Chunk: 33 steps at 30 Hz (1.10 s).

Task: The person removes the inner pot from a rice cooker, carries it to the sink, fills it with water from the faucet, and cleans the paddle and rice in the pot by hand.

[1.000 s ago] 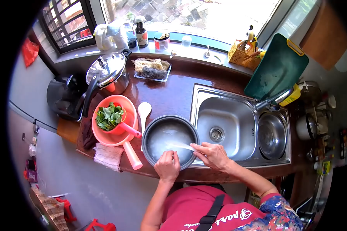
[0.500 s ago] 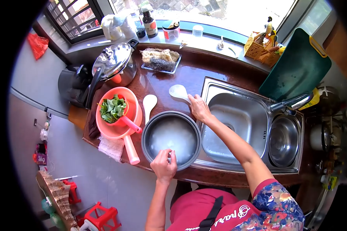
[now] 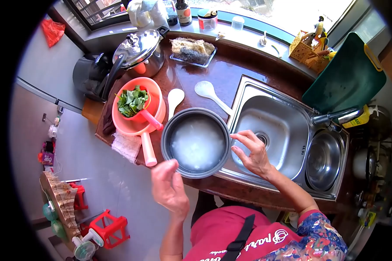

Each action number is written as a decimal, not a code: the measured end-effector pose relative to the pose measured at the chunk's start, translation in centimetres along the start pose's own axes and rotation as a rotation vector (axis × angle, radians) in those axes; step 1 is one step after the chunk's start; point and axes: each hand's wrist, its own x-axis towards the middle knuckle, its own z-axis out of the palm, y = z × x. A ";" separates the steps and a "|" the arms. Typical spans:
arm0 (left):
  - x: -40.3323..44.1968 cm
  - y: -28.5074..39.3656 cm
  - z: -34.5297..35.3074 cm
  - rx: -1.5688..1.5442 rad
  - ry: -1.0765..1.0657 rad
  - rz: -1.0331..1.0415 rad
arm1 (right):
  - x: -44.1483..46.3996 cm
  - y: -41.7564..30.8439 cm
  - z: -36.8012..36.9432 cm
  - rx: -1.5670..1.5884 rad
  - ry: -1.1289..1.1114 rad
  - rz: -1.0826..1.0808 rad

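Observation:
A deep grey pot with cloudy whitish contents stands at the counter's front edge, left of the sink. My right hand is at the pot's right rim, fingers spread, holding nothing; whether the fingertips touch the rim I cannot tell. By the lower left rim my left hand is raised, slightly blurred, its fingers stretched and nothing in it. Behind the pot lies a translucent white rice paddle, its handle end at the sink's edge. A second white paddle lies to its left.
Left of the pot, a pink handled basin holds a smaller pink strainer with green leaves. A pressure cooker and a tray of scrubbers stand behind. The steel sink and a green cutting board are on the right.
My right hand has let go of the rice paddle and come down to the pot's right side. My left hand has moved left from above the pot and its fingers have straightened.

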 end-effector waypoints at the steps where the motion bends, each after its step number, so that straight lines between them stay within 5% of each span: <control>1: 1.1 1.3 0.5 -0.096 0.039 -0.011 | -0.1 -0.5 0.3 -0.002 0.013 -0.037; 3: 2.2 2.1 1.6 -0.286 0.088 0.023 | 0.1 -1.2 1.0 -0.008 0.042 -0.115; 6: 2.8 -3.0 2.0 0.492 -0.532 0.229 | 0.0 -1.4 2.0 -0.094 -0.300 -0.241; 11: 1.7 -2.0 -1.7 0.441 -0.088 -0.030 | -0.6 0.9 3.1 -0.403 -0.550 -0.483; 16: -3.1 -5.7 -3.6 0.111 -0.022 -0.672 | -0.7 2.1 4.6 -0.444 -0.479 -0.567; 22: -2.2 -5.4 0.1 -0.314 0.013 -1.067 | -0.9 2.4 5.2 -0.424 -0.426 -0.573; 25: -3.5 -13.0 -1.0 -0.529 -0.110 -1.270 | -1.3 2.3 5.4 -0.408 -0.387 -0.580; 33: -6.4 -9.7 -0.5 -0.406 -0.026 -0.744 | -7.4 0.9 5.8 -0.480 -0.232 -0.509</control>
